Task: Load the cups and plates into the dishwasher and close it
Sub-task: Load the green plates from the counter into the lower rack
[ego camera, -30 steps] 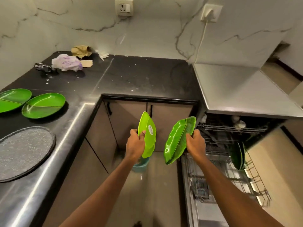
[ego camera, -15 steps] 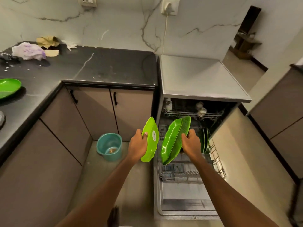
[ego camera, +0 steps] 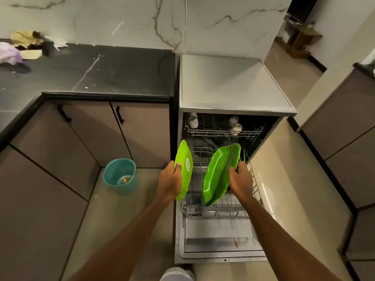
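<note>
Gripping one plate each, both hands are over the open dishwasher. The left hand (ego camera: 170,182) curls round the near edge of the light green plate (ego camera: 185,153), thumb on its face, and holds it upright on edge at the left side of the lower rack (ego camera: 221,209). The right hand (ego camera: 241,179) clasps the rim of the dark green leaf-shaped plate (ego camera: 220,171), which is also on edge and tilted. Its low end is close above the tines near the rack's middle, though I cannot tell whether it touches the wire.

A second ago the same two plates were held in front of the cupboard corner, with the dishwasher off to the right. The person has since turned and brought them over the rack, with both grips unchanged. The carry looks finished, and slotting each plate between the tines comes next.

Just behind the right hand, the thin edge of another green plate (ego camera: 244,157) already stands in the rack. White cups (ego camera: 235,126) sit in the upper rack (ego camera: 223,133), and the door (ego camera: 221,240) lies flat. A teal bucket (ego camera: 119,175) stands on the floor to the left. The tabletop (ego camera: 105,67) carries crumpled paper at its far end. The green plates seen on it a second ago are out of view, so loading is probably not over.
</note>
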A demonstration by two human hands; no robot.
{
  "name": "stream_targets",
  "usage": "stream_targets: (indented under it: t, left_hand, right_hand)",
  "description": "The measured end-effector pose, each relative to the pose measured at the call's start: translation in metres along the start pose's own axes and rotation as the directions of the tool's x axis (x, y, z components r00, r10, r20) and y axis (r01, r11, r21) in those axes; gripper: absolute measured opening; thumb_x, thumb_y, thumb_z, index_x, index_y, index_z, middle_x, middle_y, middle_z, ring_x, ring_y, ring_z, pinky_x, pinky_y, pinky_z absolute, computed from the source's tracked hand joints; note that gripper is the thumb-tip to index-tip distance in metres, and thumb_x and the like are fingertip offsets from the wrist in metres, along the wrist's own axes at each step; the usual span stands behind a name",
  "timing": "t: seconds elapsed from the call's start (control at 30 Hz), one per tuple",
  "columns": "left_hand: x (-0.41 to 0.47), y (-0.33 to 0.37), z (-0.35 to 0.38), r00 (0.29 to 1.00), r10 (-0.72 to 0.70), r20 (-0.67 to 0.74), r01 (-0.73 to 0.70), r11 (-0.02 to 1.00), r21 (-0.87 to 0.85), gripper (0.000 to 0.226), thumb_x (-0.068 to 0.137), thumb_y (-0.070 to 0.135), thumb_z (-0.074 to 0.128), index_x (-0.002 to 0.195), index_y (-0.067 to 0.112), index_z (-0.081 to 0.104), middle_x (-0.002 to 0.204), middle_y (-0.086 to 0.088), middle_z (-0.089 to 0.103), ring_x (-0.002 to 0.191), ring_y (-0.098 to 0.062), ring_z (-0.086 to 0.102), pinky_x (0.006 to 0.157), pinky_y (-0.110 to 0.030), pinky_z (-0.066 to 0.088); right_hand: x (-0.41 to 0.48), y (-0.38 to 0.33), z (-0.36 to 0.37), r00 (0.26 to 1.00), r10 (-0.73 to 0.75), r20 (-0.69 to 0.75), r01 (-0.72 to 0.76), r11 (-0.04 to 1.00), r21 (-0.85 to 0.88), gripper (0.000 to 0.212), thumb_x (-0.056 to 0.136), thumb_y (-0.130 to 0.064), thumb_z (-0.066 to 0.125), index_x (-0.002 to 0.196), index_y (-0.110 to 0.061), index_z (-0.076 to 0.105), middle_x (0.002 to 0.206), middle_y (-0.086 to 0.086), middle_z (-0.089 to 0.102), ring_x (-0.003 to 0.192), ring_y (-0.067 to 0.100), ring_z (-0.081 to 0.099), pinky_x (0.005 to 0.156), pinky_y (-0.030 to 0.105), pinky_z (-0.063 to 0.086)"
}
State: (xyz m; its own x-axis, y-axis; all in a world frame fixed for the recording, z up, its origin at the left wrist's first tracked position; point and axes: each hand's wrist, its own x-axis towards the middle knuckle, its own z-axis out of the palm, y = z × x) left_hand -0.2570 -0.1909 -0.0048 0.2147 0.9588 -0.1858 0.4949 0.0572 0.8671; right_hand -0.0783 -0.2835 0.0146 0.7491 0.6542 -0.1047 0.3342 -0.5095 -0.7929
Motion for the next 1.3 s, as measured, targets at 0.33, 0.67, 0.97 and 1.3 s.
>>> stream_targets:
  t: [0.33,0.67,0.97,1.3]
  left_hand:
    - [0.053,0.013,0.064,0.999,-0.021,0.026,0.020,1.000,0.007,0.033,0.101,0.033,0.038,0.079,0.009,0.044,0.077,-0.009,0.058,0.075,-0.029,0.053,0.067,-0.038,0.037]
    - [0.090,-0.002,0.127,0.995,-0.033,0.092,0.020,0.990,0.141,0.030,0.102,0.034,0.035,0.096,0.008,0.048,0.081,-0.017,0.058,0.085,-0.042,0.055,0.067,-0.039,0.034]
    - [0.114,-0.032,0.215,0.995,-0.043,0.088,0.019,0.966,0.258,0.024,0.102,0.028,0.037,0.082,0.015,0.037,0.076,-0.016,0.057,0.077,-0.040,0.055,0.066,-0.042,0.038]
    - [0.152,-0.085,0.320,0.998,-0.001,0.063,-0.020,0.939,0.343,0.021,0.101,0.022,0.041,0.098,0.004,0.051,0.072,-0.019,0.061,0.069,-0.039,0.059,0.055,-0.029,0.020]
  right_hand:
    - [0.074,0.034,0.009,0.998,0.043,0.037,-0.040,0.996,-0.074,0.008,0.091,-0.012,0.049,0.084,-0.013,0.045,0.071,0.003,0.050,0.064,0.020,0.050,0.051,0.028,0.029]
    - [0.119,0.096,0.011,0.979,0.146,0.139,-0.119,0.975,-0.186,0.007,0.092,-0.009,0.054,0.092,-0.014,0.049,0.072,-0.003,0.053,0.062,0.011,0.051,0.051,0.024,0.031]
    - [0.181,0.187,0.025,0.957,0.226,0.181,-0.186,0.959,-0.214,0.009,0.091,-0.010,0.055,0.100,-0.011,0.053,0.083,0.006,0.062,0.073,0.022,0.059,0.063,0.032,0.044]
    - [0.253,0.291,0.051,0.941,0.233,0.244,-0.180,0.959,-0.219,0.007,0.092,-0.015,0.054,0.097,-0.017,0.049,0.082,0.001,0.061,0.069,0.024,0.066,0.059,0.046,0.059]
